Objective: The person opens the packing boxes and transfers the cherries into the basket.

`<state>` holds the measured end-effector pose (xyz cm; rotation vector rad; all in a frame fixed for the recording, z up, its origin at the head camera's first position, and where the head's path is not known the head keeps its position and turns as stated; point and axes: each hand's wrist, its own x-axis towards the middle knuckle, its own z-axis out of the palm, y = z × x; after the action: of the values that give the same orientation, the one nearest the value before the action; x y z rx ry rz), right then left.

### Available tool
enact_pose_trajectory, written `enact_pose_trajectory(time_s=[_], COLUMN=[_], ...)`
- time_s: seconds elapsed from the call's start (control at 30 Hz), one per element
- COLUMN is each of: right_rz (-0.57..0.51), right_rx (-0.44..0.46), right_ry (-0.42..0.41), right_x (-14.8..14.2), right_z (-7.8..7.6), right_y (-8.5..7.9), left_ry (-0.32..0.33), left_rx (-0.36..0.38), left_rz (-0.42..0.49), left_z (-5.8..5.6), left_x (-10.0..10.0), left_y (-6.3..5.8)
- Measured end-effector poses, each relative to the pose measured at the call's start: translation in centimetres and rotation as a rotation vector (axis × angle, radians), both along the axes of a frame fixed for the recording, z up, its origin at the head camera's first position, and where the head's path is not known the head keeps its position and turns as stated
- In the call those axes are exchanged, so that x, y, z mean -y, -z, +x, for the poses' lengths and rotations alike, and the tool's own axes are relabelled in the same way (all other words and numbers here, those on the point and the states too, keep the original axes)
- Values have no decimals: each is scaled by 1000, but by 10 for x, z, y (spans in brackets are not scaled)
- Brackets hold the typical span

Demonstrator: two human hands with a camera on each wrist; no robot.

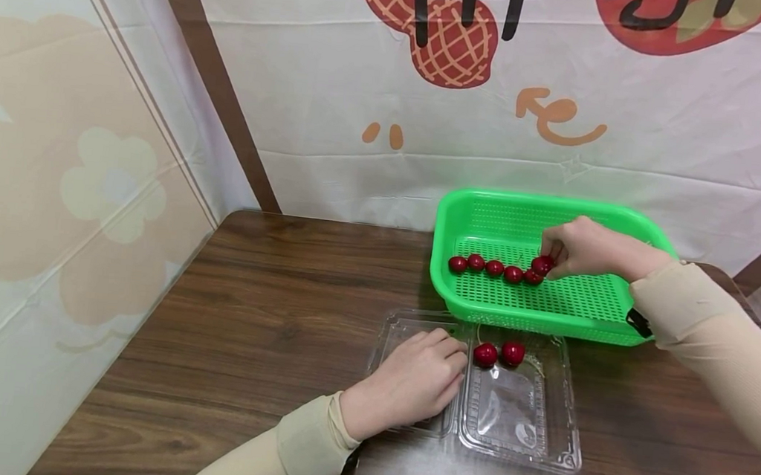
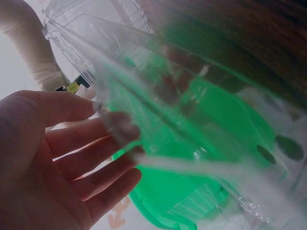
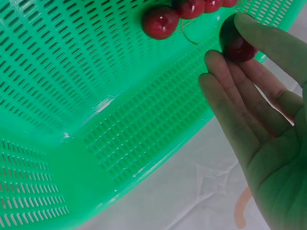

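My right hand [image 1: 588,246] pinches a dark red cherry [image 3: 235,42] between thumb and fingers, just over the floor of a green perforated basket [image 1: 523,319]. Beside it, several cherries [image 1: 495,268] lie in a row along the basket's floor, the nearest one partly covered by the held cherry. My left hand [image 1: 413,378] holds the edge of a clear hinged plastic box [image 1: 563,423], at the inner side of its left half. In the left wrist view, thumb and fingers stand at the clear edge. Two cherries [image 1: 499,353] with stems lie in the box's right half, toward the back.
The box lies opened out on a dark wooden table [image 1: 247,316], right in front of the basket. A printed white cloth [image 1: 331,181] hangs behind the table, and a pale panel [image 1: 88,207] stands along the left side.
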<state>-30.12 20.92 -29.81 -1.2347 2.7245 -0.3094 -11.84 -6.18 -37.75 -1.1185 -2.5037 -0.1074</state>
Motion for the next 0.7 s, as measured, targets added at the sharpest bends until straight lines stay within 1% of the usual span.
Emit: enact_pose_trajectory(time_s=[0.37,0.53,0.7], right_rz=[22,46,61], right_rx=[36,54,70], right_ry=[32,74,87], right_x=[-7,-9,-11], right_z=[-11,-16,-20], right_y=[6,8,10], left_ry=[-5,-7,-8], left_rx=[1,-1,0], left_rz=[-10,-6,-9], left_z=[0,0,0], left_x=[-1,-1,-1], left_y=[-1,0,0])
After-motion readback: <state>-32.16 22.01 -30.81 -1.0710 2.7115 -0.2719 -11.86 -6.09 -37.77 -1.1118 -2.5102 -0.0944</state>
